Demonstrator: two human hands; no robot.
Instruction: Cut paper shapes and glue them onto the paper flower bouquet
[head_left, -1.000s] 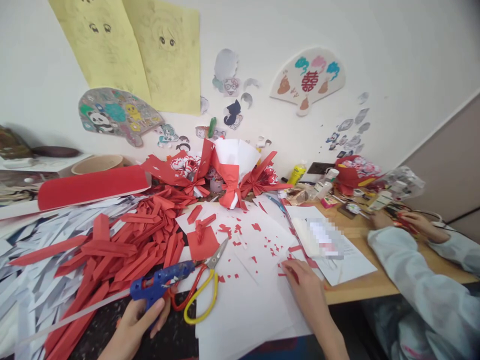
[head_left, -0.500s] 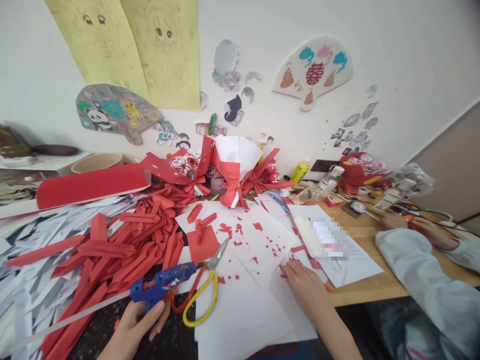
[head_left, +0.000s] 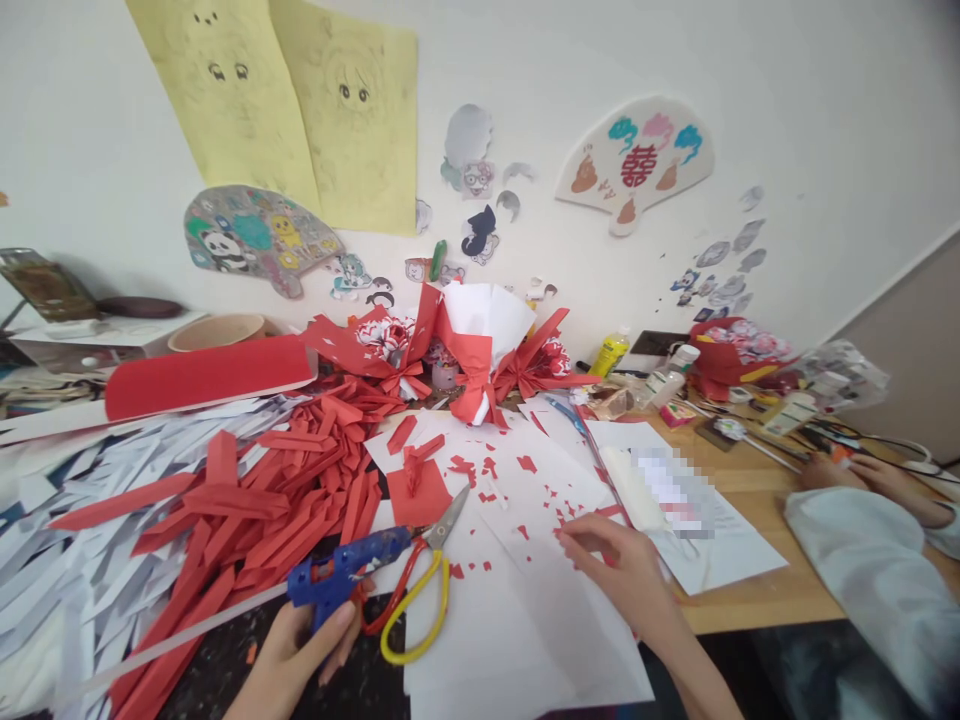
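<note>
My left hand (head_left: 304, 645) grips a blue glue gun (head_left: 345, 575) by its handle, with a long pale glue stick (head_left: 180, 640) running out of its back. Its nozzle end lies beside open scissors (head_left: 416, 605) with red and yellow handles. Over the white paper (head_left: 517, 620), my right hand (head_left: 622, 570) has its fingers pinched together, and a small red paper piece (head_left: 559, 536) seems to show at the tips. Small red scraps (head_left: 527, 464) are scattered around there. Near the scissors' blades, a red square (head_left: 442, 492) carries a twisted red paper piece.
Folded red strips (head_left: 307, 510) and white strips (head_left: 97, 530) pile up on the left. Paper bouquets (head_left: 480, 350) stand by the wall. At right are a yellow bottle (head_left: 611, 354), a printed sheet (head_left: 739, 560) and another person's sleeved arm (head_left: 862, 560).
My right hand has lifted slightly from the paper, its fingers now pinched. The left hand keeps hold of the glue gun. The whole view has shifted a little.
</note>
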